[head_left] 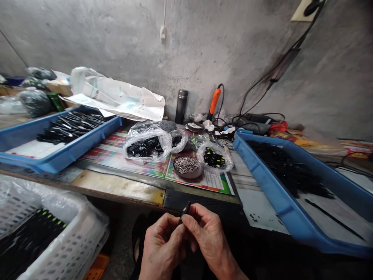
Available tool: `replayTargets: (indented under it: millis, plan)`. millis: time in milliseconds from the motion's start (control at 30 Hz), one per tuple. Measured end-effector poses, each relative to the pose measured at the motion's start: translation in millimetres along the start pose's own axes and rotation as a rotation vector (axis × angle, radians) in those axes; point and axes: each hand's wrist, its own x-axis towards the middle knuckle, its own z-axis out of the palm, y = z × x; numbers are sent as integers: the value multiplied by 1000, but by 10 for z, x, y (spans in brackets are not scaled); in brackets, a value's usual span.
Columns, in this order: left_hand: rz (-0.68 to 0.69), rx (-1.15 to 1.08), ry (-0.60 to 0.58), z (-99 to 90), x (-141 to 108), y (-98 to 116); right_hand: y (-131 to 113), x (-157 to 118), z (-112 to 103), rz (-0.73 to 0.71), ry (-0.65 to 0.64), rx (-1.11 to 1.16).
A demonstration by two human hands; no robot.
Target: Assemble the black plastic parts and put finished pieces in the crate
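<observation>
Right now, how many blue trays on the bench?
2: a blue plastic tray at the left and a second blue plastic tray at the right, both holding black parts. Others could sit out of view.

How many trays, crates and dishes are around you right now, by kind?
Blue plastic trays: 2
White plastic crate: 1
Round dark dish: 1
Total: 4
</observation>
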Motion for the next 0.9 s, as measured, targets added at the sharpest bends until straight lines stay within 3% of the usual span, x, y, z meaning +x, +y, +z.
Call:
replayTargets:
  millis: [200, 400, 567, 767, 900]
  plan:
    - [7, 35, -35, -10, 1, -4, -69, -33, -44, -7, -43, -84]
    - [-13, 22, -53, -39, 39, -54, -38, -48, 30, -232, 171, -342]
    - [-29, 56, -75, -76, 44, -18, -60, -27, -35, -93, 56, -161]
    - [-70, 69, -162, -64, 64, -28, -217, 54, -200, -61, -2, -71]
    - [94, 162, -117, -96, 104, -151, -267, 61, -202, -50, 26, -73]
